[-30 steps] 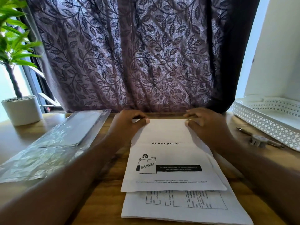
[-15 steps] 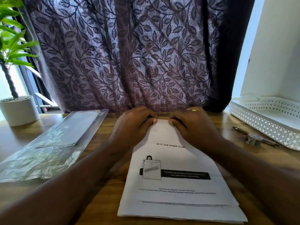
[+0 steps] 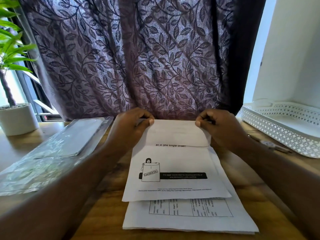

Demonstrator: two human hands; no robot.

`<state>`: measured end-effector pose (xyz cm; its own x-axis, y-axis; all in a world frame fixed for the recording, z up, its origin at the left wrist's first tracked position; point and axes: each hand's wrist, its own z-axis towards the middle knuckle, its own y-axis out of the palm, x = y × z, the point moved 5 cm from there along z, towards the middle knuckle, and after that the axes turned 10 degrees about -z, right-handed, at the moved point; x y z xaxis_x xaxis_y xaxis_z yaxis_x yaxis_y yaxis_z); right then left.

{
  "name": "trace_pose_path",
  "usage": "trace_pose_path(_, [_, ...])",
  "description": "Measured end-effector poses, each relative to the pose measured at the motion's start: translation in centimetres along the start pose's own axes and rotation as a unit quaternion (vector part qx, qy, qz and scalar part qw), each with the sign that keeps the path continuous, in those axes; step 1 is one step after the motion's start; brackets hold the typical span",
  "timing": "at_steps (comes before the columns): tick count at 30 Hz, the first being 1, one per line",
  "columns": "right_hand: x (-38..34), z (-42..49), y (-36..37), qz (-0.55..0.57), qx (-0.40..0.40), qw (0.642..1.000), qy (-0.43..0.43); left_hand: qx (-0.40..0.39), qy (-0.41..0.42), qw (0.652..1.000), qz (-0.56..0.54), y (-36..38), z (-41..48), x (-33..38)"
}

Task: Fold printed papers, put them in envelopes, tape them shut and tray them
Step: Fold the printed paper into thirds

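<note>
Left hand (image 3: 129,130), right hand (image 3: 220,129): fingers curled, each pinching far corner of top printed sheet (image 3: 174,163), forearms parallel.

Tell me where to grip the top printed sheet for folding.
Pinch the top sheet at its two far corners, from the outer sides, as the left hand and right hand do. That far flap is lifted and curled toward you; its near edge lies flat on the stack.
</note>
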<state>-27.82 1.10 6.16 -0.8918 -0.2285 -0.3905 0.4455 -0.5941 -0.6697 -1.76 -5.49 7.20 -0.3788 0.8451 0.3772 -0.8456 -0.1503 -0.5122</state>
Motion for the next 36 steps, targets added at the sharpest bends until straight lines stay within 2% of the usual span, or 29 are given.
trace_pose_path(5, [1.2,-0.1,-0.1,0.069,-0.008,0.997,0.043,0.010,-0.020,1.000,-0.002,-0.2,-0.2,-0.3])
trace_pose_path(13, [0.5,-0.6,0.1,0.116,-0.045,0.990,0.071,0.017,-0.055,0.998,0.001,-0.3,-0.3,-1.3])
trace_pose_path(21, [0.3,-0.8,-0.3,0.155,-0.023,0.982,0.109,0.022,-0.054,0.998,0.024,-0.4,-0.3,-1.8])
trace_pose_path(25, [-1.1,-1.0,-0.2,0.109,0.006,0.992,0.070,0.018,-0.001,0.997,0.069,-0.1,-0.3,-1.1])
trace_pose_path(31, [-5.6,-2.4,0.1,0.014,0.057,0.998,-0.037,-0.054,0.095,0.990,0.092,3.2,-0.8,3.8])
trace_pose_path(36, [-6.9,-2.6,0.1,-0.002,0.080,0.993,-0.092,-0.071,0.118,0.988,0.069,3.5,-0.6,4.4])
